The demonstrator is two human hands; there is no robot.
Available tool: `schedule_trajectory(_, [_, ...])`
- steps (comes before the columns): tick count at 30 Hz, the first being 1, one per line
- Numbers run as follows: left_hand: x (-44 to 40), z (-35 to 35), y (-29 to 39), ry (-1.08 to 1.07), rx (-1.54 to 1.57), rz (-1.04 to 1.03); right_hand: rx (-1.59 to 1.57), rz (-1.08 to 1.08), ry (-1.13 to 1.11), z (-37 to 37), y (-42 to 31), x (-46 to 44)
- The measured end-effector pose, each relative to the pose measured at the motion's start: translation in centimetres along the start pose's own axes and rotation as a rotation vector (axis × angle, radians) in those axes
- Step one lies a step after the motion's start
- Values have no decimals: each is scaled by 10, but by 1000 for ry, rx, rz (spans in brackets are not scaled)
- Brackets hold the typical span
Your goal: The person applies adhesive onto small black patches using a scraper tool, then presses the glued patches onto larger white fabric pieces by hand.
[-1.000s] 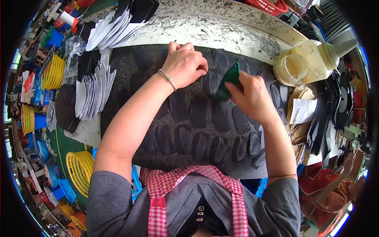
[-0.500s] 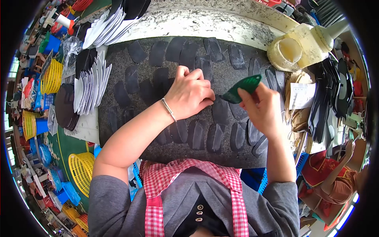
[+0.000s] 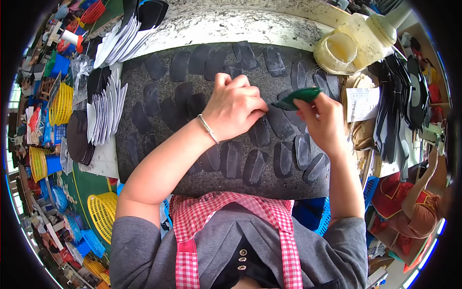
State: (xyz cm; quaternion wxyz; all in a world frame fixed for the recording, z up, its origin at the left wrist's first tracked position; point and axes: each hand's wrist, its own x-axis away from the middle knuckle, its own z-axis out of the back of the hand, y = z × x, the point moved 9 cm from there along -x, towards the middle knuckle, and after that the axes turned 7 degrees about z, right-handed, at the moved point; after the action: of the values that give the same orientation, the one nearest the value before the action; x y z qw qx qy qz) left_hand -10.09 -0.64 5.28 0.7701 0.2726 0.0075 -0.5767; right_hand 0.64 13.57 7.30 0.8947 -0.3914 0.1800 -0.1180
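Many thin black curved pieces (image 3: 283,159) lie in loose rows on a dark speckled board (image 3: 216,185), several with a paler smeared strip along them. My left hand (image 3: 236,106) is over the middle of the board, fingers curled and thumb and forefinger pinched together at the upper end of a black piece (image 3: 260,131). What sits between those fingertips is hidden. To its right, my right hand (image 3: 326,123) grips a green plastic scraper (image 3: 299,98), seen nearly edge-on, its tip pointing left close to my left fingertips.
A cream glue-stained container (image 3: 337,48) with an open round mouth stands at the board's upper right. Stacks of white-edged pieces (image 3: 105,113) lie at the left. Black strips (image 3: 392,111) and a paper label (image 3: 362,103) are at the right. A co-worker's arm (image 3: 423,180) shows far right.
The scraper has tilted from showing its broad face to nearly edge-on, and my right hand has risen slightly. My left hand has shifted a little right. The whole view has moved slightly.
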Motion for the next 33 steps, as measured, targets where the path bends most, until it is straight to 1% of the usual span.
schedule_trajectory(1, [-3,-6,3,-6,-31,-17,89,150,9,-5,-4,-2])
schedule_trajectory(3, [-6,-18,5,-19,-93,-41,116,132,-107,-10,-13,6])
schedule_trajectory(6, [-6,-22,4,-44,-80,-25,179,135,-268,-1,-25,25])
schedule_trajectory(9, [-17,-18,2,-103,-16,24,-1,-76,-158,32,-7,21])
schedule_trajectory(10, [-21,-19,1,-129,16,47,-23,-135,-54,42,5,16])
schedule_trajectory(11, [-26,-17,2,-98,20,39,-41,-36,53,47,8,8])
schedule_trajectory(14, [-42,-20,10,4,-3,10,-9,33,27,28,26,-10])
schedule_trajectory(15, [-45,-29,10,-2,-35,-4,30,136,0,23,21,-14])
schedule_trajectory(17, [-47,-43,7,-15,-101,-23,99,117,-112,17,24,-10])
schedule_trajectory(20, [-47,-42,5,-23,-70,-6,173,153,-256,29,5,5])
schedule_trajectory(23, [-49,-44,3,-53,-69,16,104,-103,24,80,22,0])
schedule_trajectory(25, [-53,-42,3,-66,-37,37,185,-55,420,126,33,-16])
schedule_trajectory(27, [-53,-35,2,-84,19,75,378,-75,548,151,57,-35])
schedule_trajectory(29, [-53,-21,-5,-64,14,103,507,-48,514,151,80,-55])
schedule_trajectory(31, [-50,2,-20,-27,16,157,548,-34,488,142,85,-64])
schedule_trajectory(32, [-48,16,-30,-10,5,183,556,7,483,137,83,-67])
schedule_trajectory(33, [-44,32,-42,45,6,182,587,-27,451,136,97,-71])
